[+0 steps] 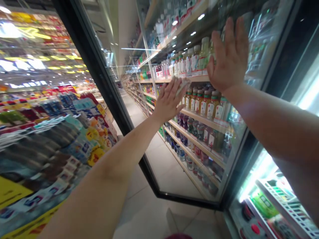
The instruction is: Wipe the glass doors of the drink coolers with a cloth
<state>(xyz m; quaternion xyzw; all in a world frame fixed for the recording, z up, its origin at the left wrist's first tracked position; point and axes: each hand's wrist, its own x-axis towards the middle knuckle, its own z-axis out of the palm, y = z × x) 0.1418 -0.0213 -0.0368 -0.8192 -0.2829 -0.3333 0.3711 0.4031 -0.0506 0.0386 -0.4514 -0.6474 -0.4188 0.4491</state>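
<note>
A glass door [179,186] with a black frame stands open in front of me. My left hand [169,99] reaches to the middle of the pane, its fingers extended over a crumpled whitish cloth or tissue [183,85] that lies between the fingers and the glass. Higher and to the right, my right hand [229,56] is spread with its palm toward the pane and nothing visible in it; whether it touches the glass is hard to tell.
Bottles [206,103] fill wooden shelves seen through the glass. At the lower right is a lit cooler with wire racks [286,202]. Packaged goods [62,149] hang on a display at the left. A tiled floor [142,212] runs below the door.
</note>
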